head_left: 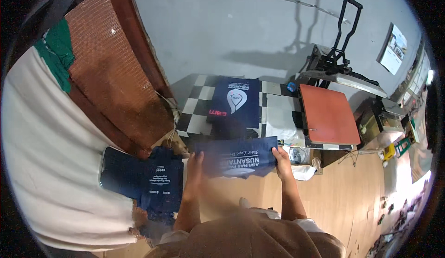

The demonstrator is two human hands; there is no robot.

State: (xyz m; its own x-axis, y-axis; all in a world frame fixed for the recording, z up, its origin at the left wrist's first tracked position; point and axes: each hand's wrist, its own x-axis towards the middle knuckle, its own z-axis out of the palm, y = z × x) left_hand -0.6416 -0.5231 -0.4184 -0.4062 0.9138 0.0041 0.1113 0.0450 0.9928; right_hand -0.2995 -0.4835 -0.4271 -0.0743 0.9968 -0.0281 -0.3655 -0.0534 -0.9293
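Head view: hands (196,160) (282,158) apart, cloth (238,155) seemingly in both

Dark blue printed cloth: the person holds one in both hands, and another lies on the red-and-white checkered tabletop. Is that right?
Not quite: in the head view the checkered tabletop is black and white, not red and white. The rest stands: the left hand and right hand hold one dark blue printed cloth, and a second cloth lies on that tabletop.
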